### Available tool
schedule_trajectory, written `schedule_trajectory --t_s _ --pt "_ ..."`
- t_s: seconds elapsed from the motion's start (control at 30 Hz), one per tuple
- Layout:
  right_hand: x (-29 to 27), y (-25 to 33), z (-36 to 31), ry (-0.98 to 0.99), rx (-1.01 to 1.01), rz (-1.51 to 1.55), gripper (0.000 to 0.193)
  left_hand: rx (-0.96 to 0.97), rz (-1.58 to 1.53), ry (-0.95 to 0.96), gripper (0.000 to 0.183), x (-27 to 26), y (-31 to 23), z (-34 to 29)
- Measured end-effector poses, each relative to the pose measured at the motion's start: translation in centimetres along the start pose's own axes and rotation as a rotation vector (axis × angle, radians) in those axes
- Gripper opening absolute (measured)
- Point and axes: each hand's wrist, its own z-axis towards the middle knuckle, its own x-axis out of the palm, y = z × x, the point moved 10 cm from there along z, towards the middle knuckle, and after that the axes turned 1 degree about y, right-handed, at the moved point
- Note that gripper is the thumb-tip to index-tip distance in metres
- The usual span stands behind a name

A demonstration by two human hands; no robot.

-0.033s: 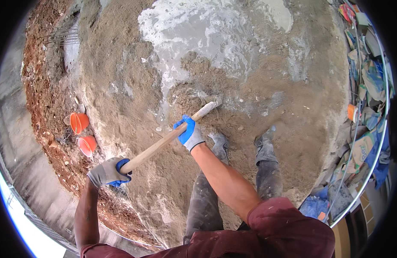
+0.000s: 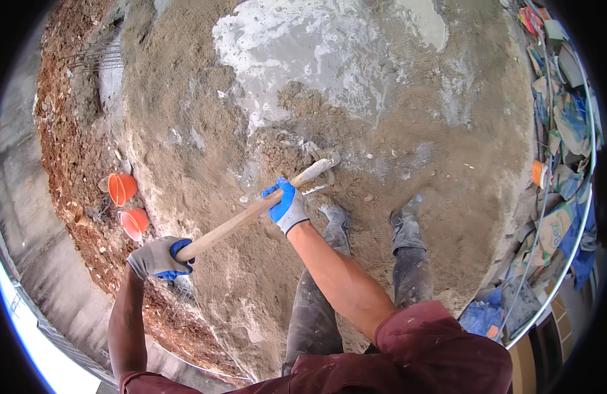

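Observation:
A hoe (image 2: 231, 224) with a long pale wooden handle slants across the middle, from lower left up to the right. Its far end is caked in grey cement and rests at a heap of damp sand-cement mix (image 2: 284, 151); the blade is mostly hidden. My left hand (image 2: 160, 258), in a grey glove with blue palm, grips the butt of the handle. Farther up the handle, my right hand (image 2: 289, 205), gloved alike, wraps round it near the caked end. A pool of wet grey cement (image 2: 303, 52) spreads beyond the heap.
My boots (image 2: 406, 223) stand in the sandy mix just right of the hoe. Two orange buckets (image 2: 122, 188) sit on reddish soil (image 2: 67, 131) at left. Rebar ends (image 2: 96, 58) stick out at the far left. Sacks and rubbish (image 2: 556, 226) line the right edge.
Both hands and the hoe have shifted slightly left. A thin pale edge now shows beside my right hand, under the hoe's caked end.

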Motion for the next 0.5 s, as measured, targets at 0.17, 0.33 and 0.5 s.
schedule_trajectory --t_s 0.17,0.33,0.5 --pt "-5.4 10.7 -5.5 -0.134 -0.244 -0.14 0.017 -0.277 -0.518 0.435 0.023 4.7 -1.2 5.8" --pt "-15.3 25.2 -8.9 -0.288 -0.254 -0.177 0.015 -0.13 -0.521 0.434 0.029 18.0 -10.5 13.2" --pt "-28.1 30.9 -10.5 -0.472 -0.228 -0.112 0.016 -0.22 -0.546 0.393 0.031 24.0 -15.0 17.3"
